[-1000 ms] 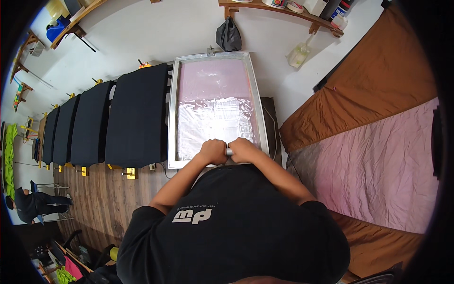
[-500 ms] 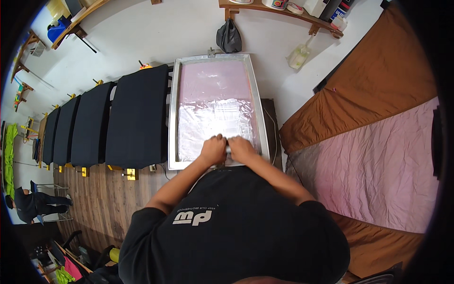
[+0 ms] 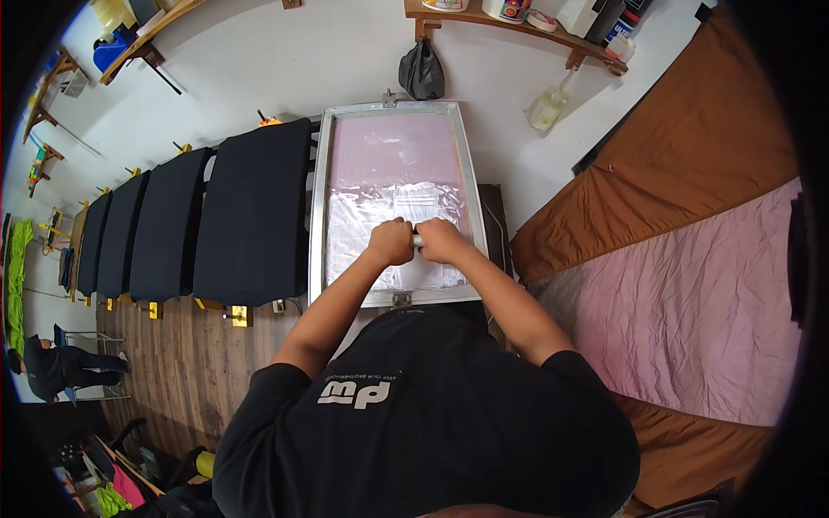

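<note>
Side by side, both hands are over the lower half of a silver-framed printing screen. My left hand and my right hand are closed around a squeegee. Only a short light-grey stretch of it shows between the fists; the rest is hidden under them. The screen's mesh is pinkish at the far end and shiny, as if covered with clear film or tape, nearer to me. Metal clamps sit at the frame's far edge and at its near edge.
Left of the screen runs a row of black-covered printing boards with yellow brackets. A shelf of containers and a dark bag hang on the wall. Brown and pink fabric spreads at right. Another person is at far left.
Both hands have moved away from my body along the screen, carrying the squeegee. The clamp at the near edge has come into view.
</note>
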### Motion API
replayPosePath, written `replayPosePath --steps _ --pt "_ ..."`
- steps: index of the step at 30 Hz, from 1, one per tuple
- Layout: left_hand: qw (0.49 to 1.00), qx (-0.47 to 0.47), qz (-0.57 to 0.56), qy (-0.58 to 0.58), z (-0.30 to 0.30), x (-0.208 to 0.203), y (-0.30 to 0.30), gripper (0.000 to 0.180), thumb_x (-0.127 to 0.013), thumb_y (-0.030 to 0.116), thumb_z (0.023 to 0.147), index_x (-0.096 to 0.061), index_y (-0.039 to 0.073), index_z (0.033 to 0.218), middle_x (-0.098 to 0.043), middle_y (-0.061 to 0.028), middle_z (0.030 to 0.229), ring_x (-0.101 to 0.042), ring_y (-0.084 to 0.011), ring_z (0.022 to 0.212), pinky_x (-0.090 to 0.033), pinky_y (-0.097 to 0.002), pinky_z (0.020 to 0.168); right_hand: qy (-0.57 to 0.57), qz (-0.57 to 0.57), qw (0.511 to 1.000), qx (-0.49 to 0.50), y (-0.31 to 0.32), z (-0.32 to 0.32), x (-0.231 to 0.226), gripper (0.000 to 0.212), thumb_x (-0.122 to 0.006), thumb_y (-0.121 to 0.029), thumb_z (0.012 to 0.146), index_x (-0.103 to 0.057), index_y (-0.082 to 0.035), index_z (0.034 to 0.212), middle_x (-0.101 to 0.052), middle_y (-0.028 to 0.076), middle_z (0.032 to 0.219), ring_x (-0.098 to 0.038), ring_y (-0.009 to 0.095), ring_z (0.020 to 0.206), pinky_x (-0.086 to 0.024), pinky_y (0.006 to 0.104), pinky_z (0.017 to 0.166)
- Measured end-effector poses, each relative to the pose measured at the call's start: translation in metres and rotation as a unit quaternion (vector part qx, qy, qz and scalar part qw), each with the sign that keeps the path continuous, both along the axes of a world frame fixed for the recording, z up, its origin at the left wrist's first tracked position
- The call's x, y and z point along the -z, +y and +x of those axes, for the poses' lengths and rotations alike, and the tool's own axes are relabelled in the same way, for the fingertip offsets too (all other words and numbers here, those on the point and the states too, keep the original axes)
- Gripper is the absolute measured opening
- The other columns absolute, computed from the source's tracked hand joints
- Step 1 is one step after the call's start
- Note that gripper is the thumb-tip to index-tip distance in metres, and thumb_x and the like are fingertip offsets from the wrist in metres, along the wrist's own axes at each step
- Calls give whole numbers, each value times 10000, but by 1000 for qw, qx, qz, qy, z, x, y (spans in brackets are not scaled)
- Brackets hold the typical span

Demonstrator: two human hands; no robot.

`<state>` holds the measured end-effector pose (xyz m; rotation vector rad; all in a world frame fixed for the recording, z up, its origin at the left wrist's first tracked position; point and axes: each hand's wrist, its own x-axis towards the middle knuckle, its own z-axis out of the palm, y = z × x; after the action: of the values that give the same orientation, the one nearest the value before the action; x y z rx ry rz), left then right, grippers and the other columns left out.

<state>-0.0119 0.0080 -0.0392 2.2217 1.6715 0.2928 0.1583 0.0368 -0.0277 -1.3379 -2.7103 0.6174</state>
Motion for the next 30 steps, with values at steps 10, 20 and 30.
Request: replayPosePath --steps 10,20,30 --pt "989 93 -109 33 7 -5 -52 252 -671 237 651 -755 60 810 -718 -217 794 -712 -398 774 -579 -485 728 -54 -83 992 -76 -52 15 -7 216 -699 -137 647 -743 -20 823 -719 230 844 -707 408 837 -579 486 778" --pt "987 69 -136 57 6 -25 -32 242 -669 277 743 -758 69 829 -735 -205 861 -725 -379 846 -580 -473 758 -26 -87 994 -58 -29 16 -11 233 -718 -165 688 -734 11 840 -714 250 871 -706 421 854 -574 490 794" --pt "993 66 91 -26 11 16 -79 136 -637 103 716 -620 19 822 -623 -170 831 -666 -367 730 -564 -462 648 72 69 995 -2 -78 18 20 192 -672 -72 719 -656 -4 898 -675 196 925 -665 382 932 -557 471 821"
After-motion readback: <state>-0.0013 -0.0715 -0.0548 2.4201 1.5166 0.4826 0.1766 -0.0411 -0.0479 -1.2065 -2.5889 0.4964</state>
